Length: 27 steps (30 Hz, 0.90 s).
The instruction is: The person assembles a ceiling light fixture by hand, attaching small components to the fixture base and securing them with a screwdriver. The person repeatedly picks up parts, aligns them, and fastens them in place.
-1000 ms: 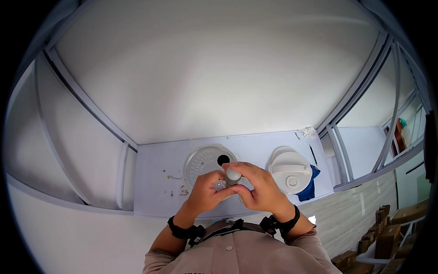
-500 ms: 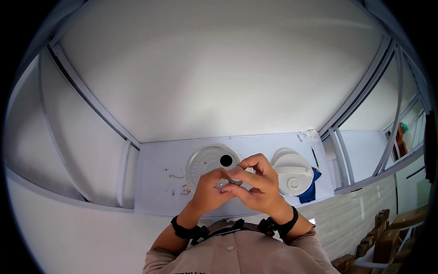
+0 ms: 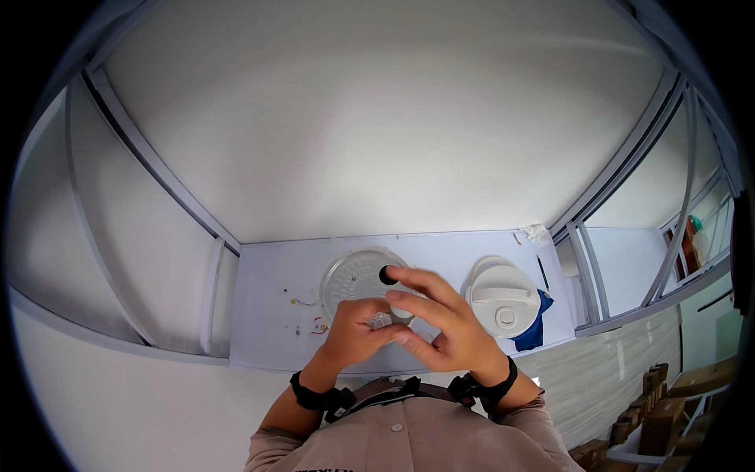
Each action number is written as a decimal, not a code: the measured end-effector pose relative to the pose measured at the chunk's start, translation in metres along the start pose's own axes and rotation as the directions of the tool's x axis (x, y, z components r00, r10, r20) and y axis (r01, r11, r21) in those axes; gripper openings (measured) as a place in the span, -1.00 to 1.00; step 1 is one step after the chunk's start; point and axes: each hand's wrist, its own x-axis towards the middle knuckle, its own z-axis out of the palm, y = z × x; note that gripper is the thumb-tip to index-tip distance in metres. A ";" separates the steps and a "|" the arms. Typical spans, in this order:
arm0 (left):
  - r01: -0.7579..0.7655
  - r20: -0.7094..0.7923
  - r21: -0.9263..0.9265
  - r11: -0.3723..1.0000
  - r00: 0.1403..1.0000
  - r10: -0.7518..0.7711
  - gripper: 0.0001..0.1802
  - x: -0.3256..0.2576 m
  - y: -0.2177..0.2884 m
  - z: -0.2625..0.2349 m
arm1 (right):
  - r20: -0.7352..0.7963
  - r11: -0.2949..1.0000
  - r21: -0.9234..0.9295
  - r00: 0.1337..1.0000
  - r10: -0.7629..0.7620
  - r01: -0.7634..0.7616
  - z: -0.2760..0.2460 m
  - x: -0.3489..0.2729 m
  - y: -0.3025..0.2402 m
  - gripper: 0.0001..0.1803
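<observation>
While my left hand point(image 3: 354, 332) pinches the small white-topped cylinder point(image 3: 402, 313), its long axis seemingly upright, my right hand point(image 3: 447, 321) spreads its grip just right of it; beyond, on the desk point(image 3: 267, 271), sit a grey disc point(image 3: 346, 273), left, and a white handled appliance point(image 3: 507, 301), right.

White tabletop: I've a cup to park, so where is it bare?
The far-left corner, beyond the scattered bits, and the far strip between the round pale disc and white lidded appliance. Crowded: the front middle, under the left hand and right hand, and the right end, with its blue cloth.
</observation>
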 end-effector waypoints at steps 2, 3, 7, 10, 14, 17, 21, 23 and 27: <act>-0.072 -0.090 -0.031 0.997 0.994 0.068 -0.58 0.001 -0.008 0.006 | -0.056 0.997 -0.074 0.998 -0.032 0.028 0.001 0.005 -0.002 -0.42; -0.095 -0.114 -0.023 0.995 0.989 0.092 -0.57 0.002 -0.014 0.009 | -0.058 0.998 -0.063 0.998 -0.017 0.013 0.003 0.001 0.000 -0.43; -0.049 -0.162 -0.020 0.999 0.986 0.045 -0.53 0.005 -0.020 0.016 | -0.049 0.999 -0.039 0.999 0.019 -0.021 0.004 -0.010 0.006 -0.42; -0.060 -0.185 -0.043 0.997 0.981 0.051 -0.56 0.012 -0.001 0.018 | -0.035 0.999 -0.025 0.999 0.031 -0.032 0.002 -0.008 0.003 -0.40; -0.209 -0.155 -0.067 0.976 0.968 0.197 -0.66 0.011 0.003 0.016 | -0.004 1.000 -0.030 1.000 0.005 -0.005 0.002 -0.009 0.009 -0.37; -0.018 0.109 -0.104 0.994 0.994 0.030 -0.68 0.001 -0.001 -0.002 | -0.006 0.999 0.039 0.999 0.034 -0.034 0.000 -0.008 0.008 -0.41; -0.050 0.014 -0.076 0.996 0.999 0.052 -0.66 0.003 0.003 -0.004 | -0.096 1.000 -0.010 0.995 -0.022 0.021 0.003 0.001 0.003 -0.46; -0.041 -0.059 -0.030 0.999 0.998 0.039 -0.63 0.006 0.004 0.000 | -0.126 0.999 -0.039 0.992 -0.017 0.013 0.004 -0.005 0.005 -0.47; -0.075 -0.138 0.016 0.997 0.988 0.077 -0.54 0.008 -0.006 0.009 | -0.045 1.000 -0.005 0.999 0.014 -0.014 0.005 -0.010 0.009 -0.44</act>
